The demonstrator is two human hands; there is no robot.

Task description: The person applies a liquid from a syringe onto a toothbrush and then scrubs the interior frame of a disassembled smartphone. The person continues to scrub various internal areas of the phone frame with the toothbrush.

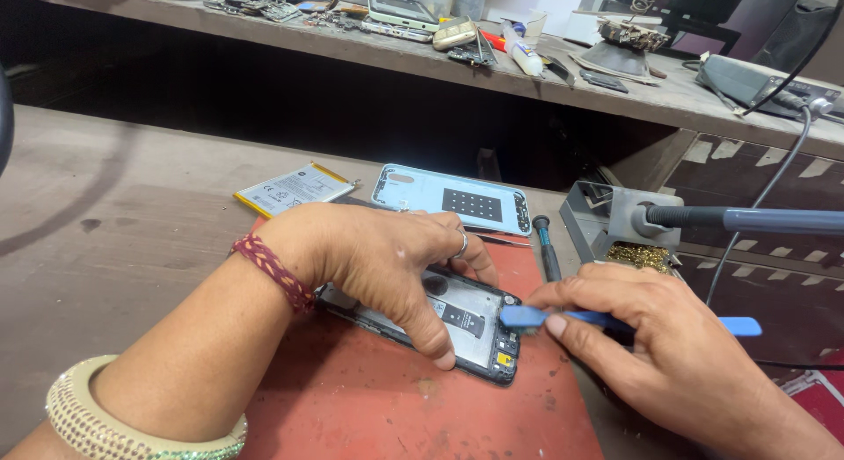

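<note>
An opened phone [475, 324] lies face down on a red mat [422, 407], its inside frame showing. My left hand [378, 258] presses down on it, thumb at the near edge, fingers over the far edge. My right hand [651, 337] holds a blue plastic pry tool [527, 317], with the flat tip at the phone's right end. The phone's pale blue back cover [453, 198] lies behind the mat, inside up. A flat white battery [294, 188] lies to its left.
A small screwdriver [545, 245] lies on the mat's far right. A soldering iron [747, 219] rests in its grey stand [615, 223] with brass wool at right. The shelf [492, 69] behind carries several phones, parts and tubes.
</note>
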